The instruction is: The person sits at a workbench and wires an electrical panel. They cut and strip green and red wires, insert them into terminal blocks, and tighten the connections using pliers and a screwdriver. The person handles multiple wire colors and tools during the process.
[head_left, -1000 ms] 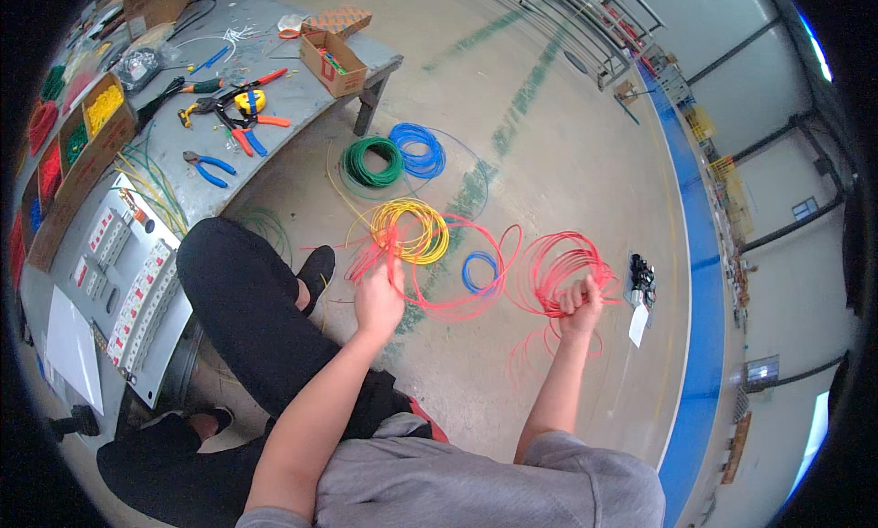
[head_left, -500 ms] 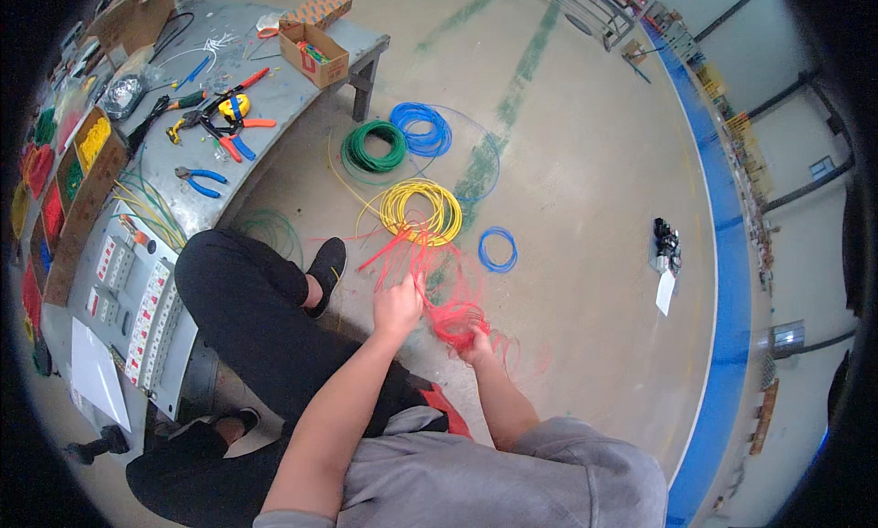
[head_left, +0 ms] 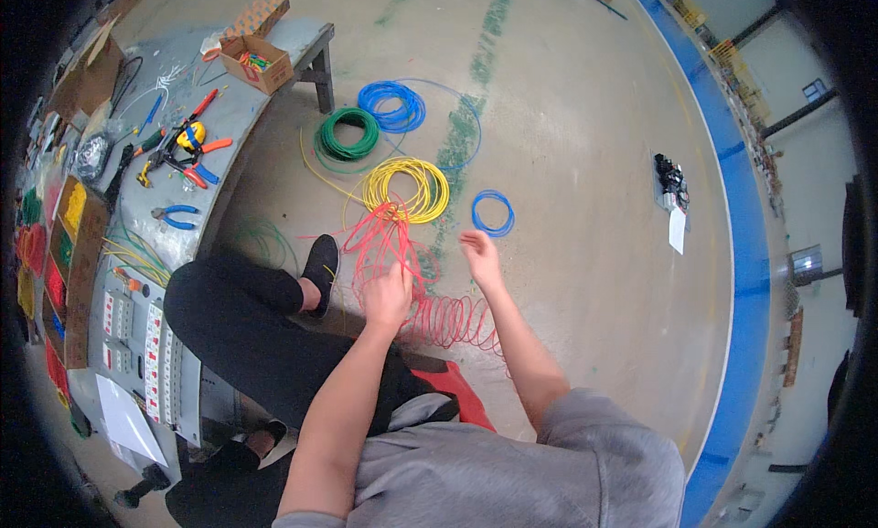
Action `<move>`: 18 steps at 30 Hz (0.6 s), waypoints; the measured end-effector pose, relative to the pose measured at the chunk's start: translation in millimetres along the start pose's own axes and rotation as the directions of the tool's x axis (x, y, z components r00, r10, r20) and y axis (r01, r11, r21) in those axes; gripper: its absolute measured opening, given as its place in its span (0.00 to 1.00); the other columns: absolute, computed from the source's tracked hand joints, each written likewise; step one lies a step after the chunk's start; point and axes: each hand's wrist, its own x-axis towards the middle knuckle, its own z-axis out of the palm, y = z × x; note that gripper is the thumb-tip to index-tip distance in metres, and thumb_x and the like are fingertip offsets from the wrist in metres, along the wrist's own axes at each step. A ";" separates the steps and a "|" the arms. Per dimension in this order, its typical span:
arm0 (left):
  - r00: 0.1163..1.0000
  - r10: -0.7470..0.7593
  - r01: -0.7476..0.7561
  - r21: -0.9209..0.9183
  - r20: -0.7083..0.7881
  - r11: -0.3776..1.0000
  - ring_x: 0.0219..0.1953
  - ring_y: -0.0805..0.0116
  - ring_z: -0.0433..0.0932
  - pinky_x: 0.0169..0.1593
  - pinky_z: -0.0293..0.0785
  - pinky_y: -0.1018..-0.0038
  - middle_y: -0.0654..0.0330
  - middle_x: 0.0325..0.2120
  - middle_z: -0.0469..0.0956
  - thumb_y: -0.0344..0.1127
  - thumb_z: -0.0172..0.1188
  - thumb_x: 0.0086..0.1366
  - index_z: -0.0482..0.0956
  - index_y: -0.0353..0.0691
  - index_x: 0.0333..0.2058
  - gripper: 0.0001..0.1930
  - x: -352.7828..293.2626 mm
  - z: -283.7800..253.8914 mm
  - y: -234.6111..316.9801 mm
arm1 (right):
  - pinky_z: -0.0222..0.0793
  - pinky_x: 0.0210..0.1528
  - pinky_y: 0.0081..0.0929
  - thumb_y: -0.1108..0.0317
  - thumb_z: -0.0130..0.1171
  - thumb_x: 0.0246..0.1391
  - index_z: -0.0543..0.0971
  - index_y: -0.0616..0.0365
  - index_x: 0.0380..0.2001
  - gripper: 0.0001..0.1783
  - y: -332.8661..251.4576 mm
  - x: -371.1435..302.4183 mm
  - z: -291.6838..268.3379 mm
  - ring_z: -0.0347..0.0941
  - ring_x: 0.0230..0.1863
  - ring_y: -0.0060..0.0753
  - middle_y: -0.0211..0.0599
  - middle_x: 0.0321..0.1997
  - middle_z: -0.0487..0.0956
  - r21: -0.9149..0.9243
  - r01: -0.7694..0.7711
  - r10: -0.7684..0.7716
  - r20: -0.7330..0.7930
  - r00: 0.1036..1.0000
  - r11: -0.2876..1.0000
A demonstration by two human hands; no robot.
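My left hand [head_left: 388,298] is closed on a tangle of thin red wire [head_left: 382,240]. Loops of it fan out beyond the fingers toward a yellow wire coil [head_left: 437,194] on the floor. More red loops stretch like a spring from beside that hand to my right forearm, which hides part of them. My right hand [head_left: 481,257] is raised off to the right with its fingers apart and nothing visible in them. Just beyond its fingertips lies a small blue wire coil [head_left: 493,234].
A green coil [head_left: 346,155] and a larger blue coil [head_left: 391,126] lie farther off. The metal workbench [head_left: 197,219] at left carries pliers [head_left: 176,216], an open carton [head_left: 256,64] and a panel of breakers [head_left: 163,363]. A red seat [head_left: 457,391] shows beneath me.
My right hand has let go of the red wire and moved up and away. The bunched red loops have spread into a long spring. The view has shifted slightly.
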 end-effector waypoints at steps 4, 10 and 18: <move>0.995 0.084 -0.083 0.023 -0.058 0.996 0.27 0.37 0.84 0.35 0.78 0.42 0.41 0.23 0.82 0.48 0.53 0.77 0.78 0.41 0.37 0.17 -3.1 -6.2 -7.2 | 0.74 0.63 0.34 0.72 0.64 0.60 0.78 0.61 0.54 0.19 -15.1 35.6 76.3 0.80 0.57 0.37 0.41 0.54 0.83 0.033 0.032 -0.041 0.287 0.957 0.999; 0.996 0.060 -0.059 0.027 -0.068 0.998 0.22 0.41 0.84 0.28 0.79 0.45 0.45 0.19 0.82 0.49 0.51 0.78 0.77 0.42 0.36 0.17 -3.6 -8.5 -6.9 | 0.73 0.53 0.37 0.56 0.67 0.63 0.85 0.59 0.36 0.15 -8.8 59.0 79.9 0.78 0.50 0.39 0.45 0.42 0.84 -0.476 0.028 0.132 0.299 0.945 0.879; 0.998 -0.058 0.060 0.077 -0.029 0.995 0.25 0.41 0.85 0.31 0.81 0.47 0.45 0.20 0.83 0.49 0.51 0.78 0.77 0.41 0.39 0.17 -0.4 -7.5 -7.0 | 0.73 0.40 0.36 0.54 0.72 0.61 0.78 0.60 0.24 0.22 -69.6 2.1 -15.2 0.75 0.33 0.37 0.34 0.22 0.75 -0.486 0.127 -0.157 -0.021 0.987 0.865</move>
